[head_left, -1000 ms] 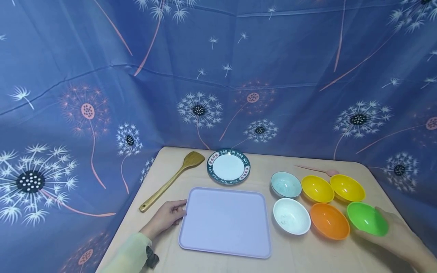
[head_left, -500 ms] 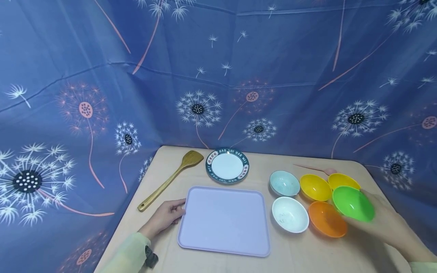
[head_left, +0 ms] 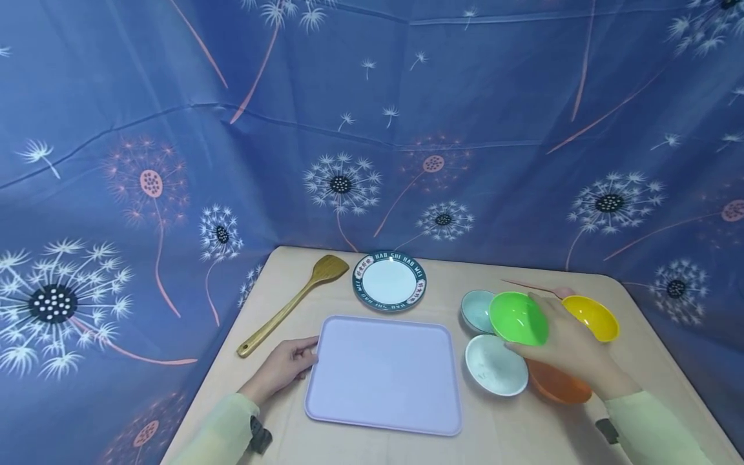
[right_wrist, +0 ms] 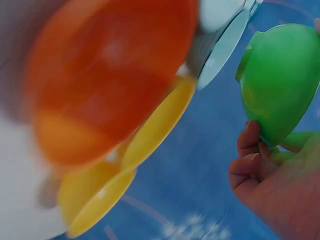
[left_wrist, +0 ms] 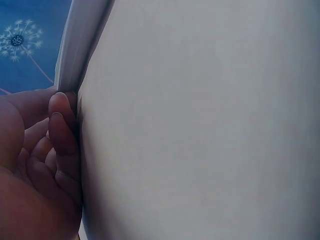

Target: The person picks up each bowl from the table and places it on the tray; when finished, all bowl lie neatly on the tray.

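My right hand [head_left: 572, 339] grips the rim of a green bowl [head_left: 517, 318] and carries it above the other bowls. The right wrist view shows the green bowl [right_wrist: 285, 80] apart from the rest. Below it are a light blue bowl [head_left: 475, 311], a white bowl [head_left: 496, 367] and a partly covered orange bowl [head_left: 555, 382]. One yellow bowl [head_left: 599, 320] sits to the right; a second yellow one is hidden from the head view by the hand and green bowl. My left hand [head_left: 281, 367] holds the left edge of a lilac tray [head_left: 383, 374], fingers curled against it.
A plate with a dark green patterned rim [head_left: 361, 294] lies behind the tray. To its left is a wooden spatula [head_left: 290, 309]. A pink spoon [head_left: 526, 285] lies behind the bowls. A blue dandelion-print cloth [head_left: 372, 129] hangs along the table's back.
My right hand has lifted the green bowl from the right end of the front row and moved it left, over the other bowls. The left hand has stayed at the tray.
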